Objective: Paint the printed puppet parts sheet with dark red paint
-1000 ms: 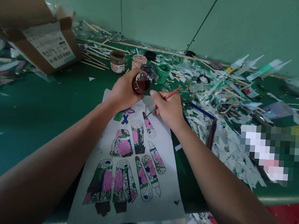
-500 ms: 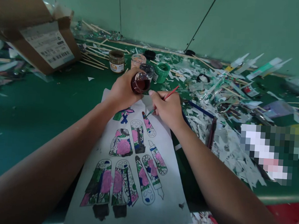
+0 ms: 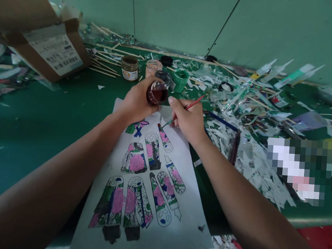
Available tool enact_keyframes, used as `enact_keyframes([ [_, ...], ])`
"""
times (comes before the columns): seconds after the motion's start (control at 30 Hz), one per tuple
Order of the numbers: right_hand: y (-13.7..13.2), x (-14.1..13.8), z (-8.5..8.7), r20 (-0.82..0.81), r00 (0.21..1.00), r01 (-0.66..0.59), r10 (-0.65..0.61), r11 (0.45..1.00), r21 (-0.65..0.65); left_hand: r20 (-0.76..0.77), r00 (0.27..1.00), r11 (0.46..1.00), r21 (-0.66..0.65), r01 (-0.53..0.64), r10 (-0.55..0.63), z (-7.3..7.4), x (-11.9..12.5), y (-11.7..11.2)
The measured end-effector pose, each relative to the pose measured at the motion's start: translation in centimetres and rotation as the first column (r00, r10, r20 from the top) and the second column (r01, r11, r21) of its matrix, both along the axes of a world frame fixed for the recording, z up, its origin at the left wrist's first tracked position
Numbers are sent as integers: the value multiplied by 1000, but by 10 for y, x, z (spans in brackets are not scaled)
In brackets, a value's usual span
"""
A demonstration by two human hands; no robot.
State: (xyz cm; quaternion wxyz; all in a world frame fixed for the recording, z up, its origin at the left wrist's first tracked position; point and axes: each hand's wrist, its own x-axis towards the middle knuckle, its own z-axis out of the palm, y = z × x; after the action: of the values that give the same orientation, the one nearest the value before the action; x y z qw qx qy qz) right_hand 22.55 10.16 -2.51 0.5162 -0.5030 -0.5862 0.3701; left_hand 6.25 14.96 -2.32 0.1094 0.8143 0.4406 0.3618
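Note:
My left hand (image 3: 136, 103) is wrapped round a small clear jar of dark red paint (image 3: 156, 93), tilted above the top of a white sheet (image 3: 189, 202). The sheet carries printed garment shapes coloured pink, green and blue. My right hand (image 3: 187, 120) pinches a thin red-handled paintbrush (image 3: 194, 102). Its tip touches the upper end of a narrow sleeve shape on the sheet, just below the jar.
Behind the jar stand a brown paint jar (image 3: 130, 67), a pinkish jar (image 3: 153, 67), a dark-lidded jar (image 3: 164, 77) and a green jar (image 3: 180, 80). A cardboard box (image 3: 43, 44) lies at the back left. White paper scraps (image 3: 246, 153), sticks and tubes litter the green table (image 3: 35, 119) on the right.
The brush handle has swung slightly rightward and its tip has shifted a little on the sleeve shape. The jar stays held in the same place; the sheet looks shifted slightly toward me.

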Motion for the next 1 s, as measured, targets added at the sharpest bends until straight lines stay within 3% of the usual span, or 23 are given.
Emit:
enact_keyframes([
  [0.23,0,11,12,-99,962,270,-255,946,180,-63,984,984,46,170,-167,0,0,-3],
  [0.4,-3,10,13,-33,988,157,-153,973,167,-64,980,981,45,189,-186,-3,-2,0],
  [0.73,-2,10,13,-85,990,121,-109,982,147,-110,988,986,120,119,-106,3,-6,-6],
  [0.87,1,11,9,-106,982,169,-157,979,113,-49,999,990,138,13,-6,1,-4,-5],
  [1.0,3,6,3,-76,996,42,-41,999,16,28,998,995,87,-54,52,-4,-5,5],
])
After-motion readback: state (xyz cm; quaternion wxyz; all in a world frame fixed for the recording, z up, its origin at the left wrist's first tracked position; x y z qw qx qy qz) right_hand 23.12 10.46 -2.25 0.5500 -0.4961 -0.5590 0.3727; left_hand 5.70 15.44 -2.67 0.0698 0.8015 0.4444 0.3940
